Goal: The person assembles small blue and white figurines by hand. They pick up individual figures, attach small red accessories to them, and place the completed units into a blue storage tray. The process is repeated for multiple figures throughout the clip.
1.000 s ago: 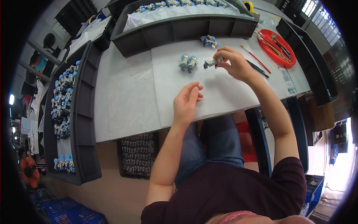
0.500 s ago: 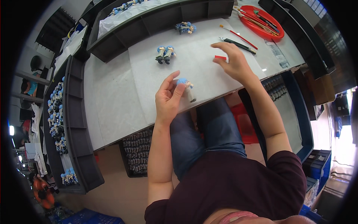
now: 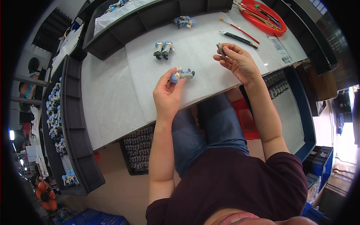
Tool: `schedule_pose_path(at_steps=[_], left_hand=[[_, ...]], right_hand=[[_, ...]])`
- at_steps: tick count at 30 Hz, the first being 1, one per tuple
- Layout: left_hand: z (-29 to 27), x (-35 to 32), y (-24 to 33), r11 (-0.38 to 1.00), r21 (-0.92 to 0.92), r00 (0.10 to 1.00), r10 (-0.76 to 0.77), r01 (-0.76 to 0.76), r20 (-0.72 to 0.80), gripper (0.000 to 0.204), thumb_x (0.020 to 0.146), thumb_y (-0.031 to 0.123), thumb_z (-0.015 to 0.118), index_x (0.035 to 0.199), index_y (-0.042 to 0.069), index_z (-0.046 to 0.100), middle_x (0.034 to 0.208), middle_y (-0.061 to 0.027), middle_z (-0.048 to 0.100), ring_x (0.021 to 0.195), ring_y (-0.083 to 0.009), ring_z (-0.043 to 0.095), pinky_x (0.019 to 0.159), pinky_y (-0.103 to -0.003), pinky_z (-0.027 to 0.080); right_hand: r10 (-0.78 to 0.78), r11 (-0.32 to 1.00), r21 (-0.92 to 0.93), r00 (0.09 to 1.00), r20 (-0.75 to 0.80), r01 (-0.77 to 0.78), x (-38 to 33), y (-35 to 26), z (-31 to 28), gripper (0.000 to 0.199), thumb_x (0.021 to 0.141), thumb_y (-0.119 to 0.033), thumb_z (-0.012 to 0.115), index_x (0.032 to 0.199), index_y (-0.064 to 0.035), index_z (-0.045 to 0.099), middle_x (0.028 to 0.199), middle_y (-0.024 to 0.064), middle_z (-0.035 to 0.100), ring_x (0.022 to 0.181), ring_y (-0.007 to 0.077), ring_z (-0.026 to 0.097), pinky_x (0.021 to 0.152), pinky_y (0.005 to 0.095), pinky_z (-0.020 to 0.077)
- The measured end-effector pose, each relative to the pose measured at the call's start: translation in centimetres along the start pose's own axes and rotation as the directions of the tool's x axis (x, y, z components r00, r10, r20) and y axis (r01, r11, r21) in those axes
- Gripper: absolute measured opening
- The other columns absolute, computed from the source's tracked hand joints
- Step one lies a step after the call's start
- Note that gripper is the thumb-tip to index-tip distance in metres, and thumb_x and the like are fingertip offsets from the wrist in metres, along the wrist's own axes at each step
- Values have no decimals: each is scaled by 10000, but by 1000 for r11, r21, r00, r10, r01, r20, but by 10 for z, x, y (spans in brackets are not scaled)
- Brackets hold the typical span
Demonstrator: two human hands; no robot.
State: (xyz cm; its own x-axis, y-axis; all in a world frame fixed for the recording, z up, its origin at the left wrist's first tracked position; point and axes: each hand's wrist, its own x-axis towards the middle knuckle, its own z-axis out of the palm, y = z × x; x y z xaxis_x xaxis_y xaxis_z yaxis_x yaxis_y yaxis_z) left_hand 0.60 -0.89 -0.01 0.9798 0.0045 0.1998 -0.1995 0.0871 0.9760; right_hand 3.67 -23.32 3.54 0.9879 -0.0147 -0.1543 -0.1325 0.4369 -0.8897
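Observation:
My left hand point(image 3: 167, 89) is closed on the blue-haired head of a small figurine point(image 3: 183, 75), thumb and fingers pinching it. The figurine is tilted sideways over the white sheet, its dark feet toward the right. Higher and to the right, my right hand point(image 3: 240, 62) pinches a small flat grey piece point(image 3: 221, 50) between thumb and fingers, apart from the figurine. What kind of piece it is, I cannot tell. A pair of similar figurines point(image 3: 163, 50) lies on the sheet beyond my left hand. Another figurine point(image 3: 184, 22) lies farther back.
A black-handled craft knife point(image 3: 239, 39) and a red paintbrush point(image 3: 240, 30) lie beyond my right hand. The red tray point(image 3: 284, 29) at the back right holds brushes and tools. Dark bins point(image 3: 80, 112) border the table, the left one with many figurines point(image 3: 55, 108).
My left hand has turned the figurine from upright to sideways. My right hand, open before, has closed on the grey piece; the small red piece under it no longer shows on the table.

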Motion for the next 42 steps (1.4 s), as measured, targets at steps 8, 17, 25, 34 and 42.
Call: schedule_pose_path(at_steps=[8, 17, 25, 34, 42], left_hand=[[1, -1, -9, 996, 87, 998, 13, -7, -65, 244, 772, 6, 682, 954, -23, 522, 941, -91, 591, 860, -112, 583, 780, -233, 495], [4, -3, -10, 882, 428, 974, 225, -197, -15, 340, 714, 72, 757, 968, -46, 564, 845, -82, 630, 786, -111, 592, 721, -247, 490], [8, -4, -3, 893, 423, 983, 180, -150, -33, 302, 706, 86, 769, 901, -37, 575, 810, -81, 628, 741, -108, 591, 690, -253, 495], [6, -6, -12, 750, 565, 923, 382, -343, 52, 279, 686, 68, 771, 846, -47, 573, 774, -121, 619, 690, -159, 604, 636, -272, 496], [8, -6, -9, 669, 616, 882, 461, -416, 94, 286, 670, 92, 776, 818, -36, 568, 748, -133, 592, 653, -218, 594, 599, -301, 486]], right_hand=[[-161, 975, -149, 986, 53, 167, -6, 24, -2, 320, 826, -84, 635, 1117, 13, 545, 980, 61, 602, 850, 115, 562, 777, 242, 447], [-284, 839, -456, 954, 94, 295, -10, 38, 19, 177, 798, -59, 655, 956, 21, 648, 856, 81, 667, 763, 111, 599, 706, 231, 471], [-343, 819, -448, 932, 117, 358, 5, 55, 38, 205, 795, -24, 636, 994, 22, 621, 782, 68, 650, 758, 118, 629, 690, 228, 480], [-473, 650, -627, 874, 108, 429, 0, 66, 70, 250, 742, 23, 620, 986, -27, 591, 668, 45, 592, 583, 78, 534, 563, 238, 442], [-520, 669, -602, 853, 39, 435, 1, 73, 69, 201, 735, 27, 630, 904, -20, 533, 656, 60, 582, 585, 106, 541, 557, 251, 439]])
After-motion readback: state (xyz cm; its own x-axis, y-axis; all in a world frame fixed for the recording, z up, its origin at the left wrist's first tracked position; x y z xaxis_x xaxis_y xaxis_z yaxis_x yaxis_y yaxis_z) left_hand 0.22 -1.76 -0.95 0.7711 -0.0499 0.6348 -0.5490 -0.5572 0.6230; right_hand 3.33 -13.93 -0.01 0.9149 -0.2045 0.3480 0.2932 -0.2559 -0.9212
